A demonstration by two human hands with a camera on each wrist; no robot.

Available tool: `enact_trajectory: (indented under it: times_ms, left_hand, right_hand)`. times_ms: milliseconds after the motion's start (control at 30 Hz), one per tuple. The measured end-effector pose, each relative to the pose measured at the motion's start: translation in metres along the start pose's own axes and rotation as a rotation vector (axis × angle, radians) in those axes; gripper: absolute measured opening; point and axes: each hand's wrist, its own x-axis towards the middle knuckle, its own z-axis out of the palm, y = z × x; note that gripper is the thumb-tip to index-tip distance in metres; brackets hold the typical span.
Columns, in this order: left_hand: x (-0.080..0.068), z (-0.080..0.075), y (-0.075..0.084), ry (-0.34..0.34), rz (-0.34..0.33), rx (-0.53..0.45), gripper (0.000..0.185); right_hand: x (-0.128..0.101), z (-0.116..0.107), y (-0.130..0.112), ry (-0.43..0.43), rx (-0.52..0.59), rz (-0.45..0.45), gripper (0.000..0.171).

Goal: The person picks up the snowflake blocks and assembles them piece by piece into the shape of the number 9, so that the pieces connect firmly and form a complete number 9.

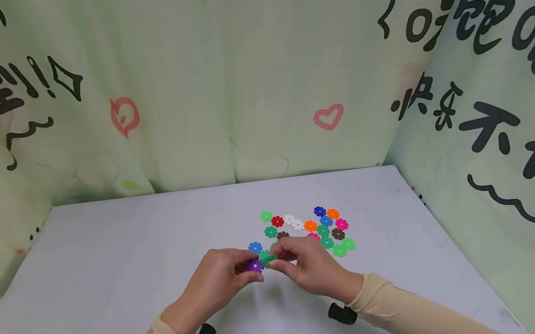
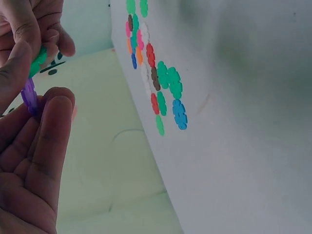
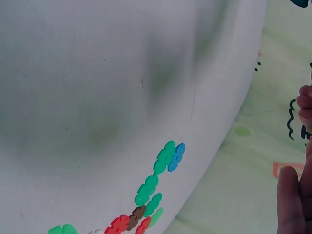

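Purple disc pinched in left hand grip, green disc in right hand

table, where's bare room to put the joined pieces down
The table is bare all along its left side and along the near edge by both sleeves. It is crowded right of centre, where the loose discs lie just beyond the right hand.

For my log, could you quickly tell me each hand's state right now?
Left hand: pinches the purple disc.
Right hand: pinches the green disc.
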Motion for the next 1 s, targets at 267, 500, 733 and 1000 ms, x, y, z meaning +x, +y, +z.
enact_trajectory:
  times_ms: [267, 500, 733, 1000]
  left_hand:
    - [-0.0013, -0.0023, -0.0013, 0.029, -0.08, -0.005, 0.037]
    - [0.0011, -0.0011, 0.0021, 0.01, -0.061, -0.038, 0.039]
    - [0.001, -0.001, 0.0061, 0.003, -0.032, -0.038, 0.039]
    - [0.0015, 0.0005, 0.0085, 0.05, 0.037, -0.081, 0.04]
  right_hand:
    - [-0.003, -0.0017, 0.0005, -0.002, 0.015, 0.095, 0.014]
    - [-0.0068, 0.0012, 0.002, 0.037, -0.024, 0.011, 0.018]
    - [-0.0066, 0.0016, 0.0024, 0.117, -0.065, -0.123, 0.016]
    - [-0.0009, -0.0035, -0.0004, 0.149, -0.138, -0.267, 0.014]
